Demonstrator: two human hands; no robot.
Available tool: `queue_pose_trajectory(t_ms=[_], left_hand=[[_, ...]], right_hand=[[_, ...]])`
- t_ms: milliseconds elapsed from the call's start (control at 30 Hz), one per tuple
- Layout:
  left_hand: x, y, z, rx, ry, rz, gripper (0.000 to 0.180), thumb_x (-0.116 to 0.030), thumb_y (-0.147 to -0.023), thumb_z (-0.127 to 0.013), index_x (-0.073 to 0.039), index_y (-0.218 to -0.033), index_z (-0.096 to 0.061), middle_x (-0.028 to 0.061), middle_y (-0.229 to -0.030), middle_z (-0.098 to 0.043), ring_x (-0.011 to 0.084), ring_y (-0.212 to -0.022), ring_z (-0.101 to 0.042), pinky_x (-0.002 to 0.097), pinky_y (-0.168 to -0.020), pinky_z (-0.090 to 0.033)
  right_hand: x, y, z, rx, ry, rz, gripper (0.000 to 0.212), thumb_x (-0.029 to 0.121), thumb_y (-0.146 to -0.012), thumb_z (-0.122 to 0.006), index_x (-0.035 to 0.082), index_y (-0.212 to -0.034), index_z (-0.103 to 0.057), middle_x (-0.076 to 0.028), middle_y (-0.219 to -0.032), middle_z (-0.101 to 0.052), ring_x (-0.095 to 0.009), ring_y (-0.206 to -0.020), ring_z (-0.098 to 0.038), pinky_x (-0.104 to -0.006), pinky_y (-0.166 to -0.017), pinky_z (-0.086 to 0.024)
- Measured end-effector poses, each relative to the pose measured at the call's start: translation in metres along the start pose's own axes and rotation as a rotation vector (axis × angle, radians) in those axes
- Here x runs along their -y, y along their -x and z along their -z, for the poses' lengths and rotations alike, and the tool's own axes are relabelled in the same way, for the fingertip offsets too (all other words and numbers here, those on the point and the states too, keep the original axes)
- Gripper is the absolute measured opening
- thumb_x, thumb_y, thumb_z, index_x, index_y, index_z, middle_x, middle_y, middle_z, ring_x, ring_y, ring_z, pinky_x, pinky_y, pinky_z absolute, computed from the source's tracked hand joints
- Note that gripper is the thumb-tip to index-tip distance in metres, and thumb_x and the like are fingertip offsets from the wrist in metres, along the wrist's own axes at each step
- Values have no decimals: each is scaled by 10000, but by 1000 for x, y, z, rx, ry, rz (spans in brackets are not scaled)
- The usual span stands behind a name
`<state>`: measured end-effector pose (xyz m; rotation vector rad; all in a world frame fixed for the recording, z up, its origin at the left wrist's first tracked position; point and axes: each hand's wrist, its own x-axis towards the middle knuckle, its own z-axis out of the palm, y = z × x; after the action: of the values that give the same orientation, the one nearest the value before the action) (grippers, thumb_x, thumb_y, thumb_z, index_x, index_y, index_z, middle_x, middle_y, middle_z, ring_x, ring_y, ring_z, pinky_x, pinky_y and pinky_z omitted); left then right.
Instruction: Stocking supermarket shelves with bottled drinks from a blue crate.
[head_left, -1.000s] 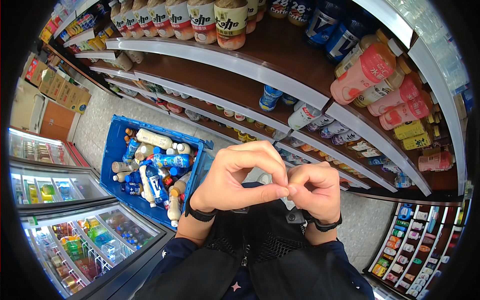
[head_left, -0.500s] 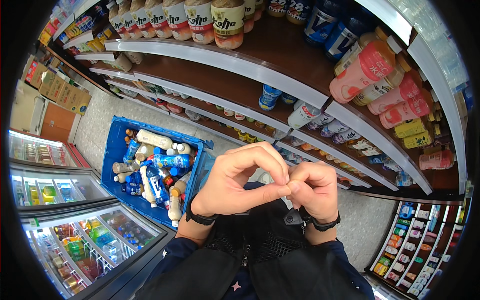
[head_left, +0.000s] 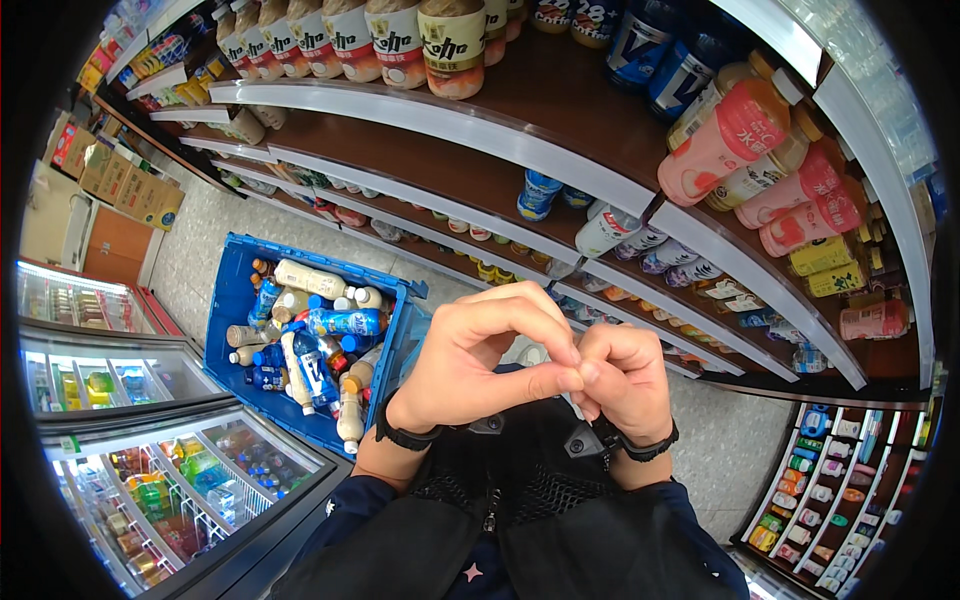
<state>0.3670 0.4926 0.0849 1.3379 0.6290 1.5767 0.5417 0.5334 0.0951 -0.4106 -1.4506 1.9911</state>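
In front of my chest, my left hand (head_left: 450, 370) and my right hand (head_left: 637, 390) meet at their fingertips. Thumb and forefinger of each are pinched closed, and the two pinches touch. A small pale sliver shows just below the joined fingertips, but whether it is held I cannot make out. To the left of my hands, on the floor, stands a blue plastic crate (head_left: 217, 320). Inside it lie several jumbled drink bottles, among them a cream-coloured bottle (head_left: 310, 279) and a blue-labelled bottle (head_left: 316, 372).
A long brown shelf (head_left: 560, 95) with pale front strips curves across ahead, bearing milky coffee bottles (head_left: 452, 50) and pink-labelled bottles (head_left: 735, 140). Glass-fronted chillers (head_left: 190, 490) stand at lower left. More stocked shelves (head_left: 830, 490) are at lower right. Cardboard boxes (head_left: 130, 185) sit at far left.
Both hands stay pinched together in nearly the same place. The right hand has shifted slightly to the left. The bottles and shelves look the same.
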Motion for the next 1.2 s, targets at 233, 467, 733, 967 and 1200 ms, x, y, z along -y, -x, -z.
queue_pose_trajectory(t_ms=[233, 467, 733, 967, 1200], left_hand=[[3, 0, -6, -52, 36, 12, 176, 57, -723, -766, -7, -861, -676, 81, -855, -634, 162, -798, -597, 274, -713, -469], [5, 3, 5, -43, -237, -33, 218, -27, -704, -800, -21, -876, -667, 71, -864, -633, 176, -810, -605, 291, -730, -476], [19, 61, 70, -201, -923, 338, 180, -94, -787, -706, 2, -931, -656, 109, -884, -646, 221, -827, -619, 291, -744, -463], [57, 224, 184, -317, -1175, 965, 472, -319, -816, -700, 26, -1122, -599, 237, -1034, -654, 359, -981, -641, 411, -845, -500], [71, 333, 212, -642, -1096, 1249, 512, -429, -782, -636, 1, -1059, -637, 258, -927, -669, 381, -914, -656, 437, -794, -500]], right_hand=[[2, -1, 4, 0, 8, -2, 207, 142, -944, -572, 16, -783, -601, -26, -674, -615, -43, -518, -513, -195, -476, -376], [1, 6, -3, -65, 153, 15, 192, 128, -935, -569, 20, -780, -600, -27, -688, -618, -66, -549, -549, -217, -514, -418], [7, 1, -1, -43, 223, 123, 155, 92, -925, -563, 8, -801, -604, -46, -706, -625, -88, -564, -573, -235, -534, -435], [-4, -10, -25, 18, 156, -21, 145, 104, -964, -482, 6, -900, -568, -37, -684, -601, -71, -569, -534, -222, -533, -418], [-25, -5, -66, -3, 212, -88, 105, 96, -945, -520, -2, -920, -547, -35, -703, -582, -65, -582, -527, -200, -533, -414]])
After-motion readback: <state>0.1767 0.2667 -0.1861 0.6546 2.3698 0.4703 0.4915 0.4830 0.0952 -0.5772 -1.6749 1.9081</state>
